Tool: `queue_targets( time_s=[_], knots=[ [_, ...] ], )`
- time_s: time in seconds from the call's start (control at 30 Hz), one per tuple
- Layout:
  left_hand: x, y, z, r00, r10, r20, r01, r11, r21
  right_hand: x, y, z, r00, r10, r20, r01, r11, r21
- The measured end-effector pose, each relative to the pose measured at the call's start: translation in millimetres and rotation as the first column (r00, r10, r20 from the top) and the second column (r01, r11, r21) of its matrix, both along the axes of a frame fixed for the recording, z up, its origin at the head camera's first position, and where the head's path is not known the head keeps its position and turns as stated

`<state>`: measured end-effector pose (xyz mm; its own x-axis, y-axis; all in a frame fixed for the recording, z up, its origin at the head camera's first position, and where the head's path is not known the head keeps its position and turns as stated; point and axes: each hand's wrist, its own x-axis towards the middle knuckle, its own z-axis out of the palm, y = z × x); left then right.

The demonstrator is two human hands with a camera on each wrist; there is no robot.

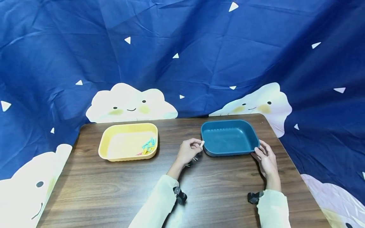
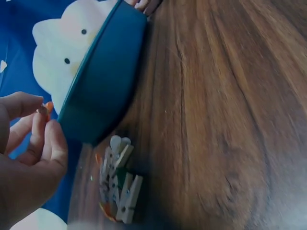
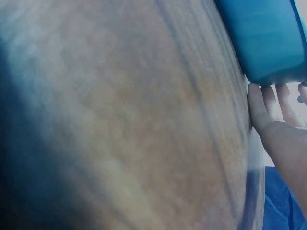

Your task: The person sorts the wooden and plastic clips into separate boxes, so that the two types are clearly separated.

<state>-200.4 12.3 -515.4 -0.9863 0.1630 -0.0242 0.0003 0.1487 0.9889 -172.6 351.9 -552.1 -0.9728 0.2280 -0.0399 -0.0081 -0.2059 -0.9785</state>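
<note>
In the head view my left hand [image 1: 190,152] pinches a small pale clothespin [image 1: 202,143] beside the left rim of a blue bin [image 1: 228,154]. The left wrist view shows an orange bit of the held piece [image 2: 49,106] between thumb and fingers; the rest is covered. Below that hand, several clothespins [image 2: 127,196], wooden with some orange parts, lie in a pile on the table next to the bin. My right hand [image 1: 267,160] touches the bin's front right corner from outside. Its fingers [image 3: 259,108] look fairly straight against the wall in the right wrist view.
A yellow bin [image 1: 128,158] stands on the left of the wooden table [image 1: 114,190], with blue, yellow and pink clothespins [image 1: 149,146] in its right front corner. Behind the table hangs a blue cloth [image 1: 159,72] with clouds.
</note>
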Motion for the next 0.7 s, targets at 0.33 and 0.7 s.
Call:
queue_targets(
  time_s=[0.33, 0.7],
  knots=[
    [-6.4, 16.4, 1.3, 1.000, -0.030, -0.010, 0.029, 0.998, -0.049, 1.8, -0.7, 1.6, 1.000, -0.002, 0.011, 0.002, 1.000, 0.013],
    [-8.6, 27.2, -0.1, 1.000, -0.022, -0.004, 0.022, 0.997, -0.078, 1.4, -0.7, 1.4, 1.000, 0.009, 0.016, -0.009, 1.000, 0.005]
  ],
)
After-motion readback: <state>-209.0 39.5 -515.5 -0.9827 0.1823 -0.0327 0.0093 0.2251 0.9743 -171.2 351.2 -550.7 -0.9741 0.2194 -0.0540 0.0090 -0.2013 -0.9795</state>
